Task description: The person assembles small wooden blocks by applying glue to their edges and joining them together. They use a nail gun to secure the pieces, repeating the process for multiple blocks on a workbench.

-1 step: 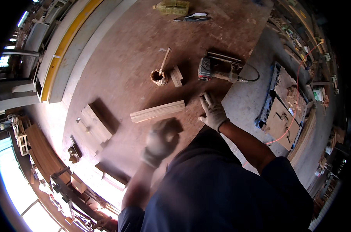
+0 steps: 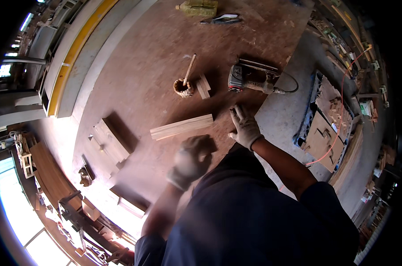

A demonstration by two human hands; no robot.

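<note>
The pale wooden plank (image 2: 182, 127) lies near the middle of the brown workbench (image 2: 143, 66), its long axis running roughly left to right with the right end tipped slightly toward the far edge. From your right hand (image 2: 244, 126) it lies just to the left, and that hand is the nearer one to the plank's right end. Your right hand is gloved, fingers spread wide and flat on the bench near its right edge, holding nothing. Your left hand (image 2: 191, 160), also gloved, hovers just on your side of the plank; it is blurred, so you cannot tell how far it is open. Beyond your right hand sits a corded power tool (image 2: 249, 80).
</note>
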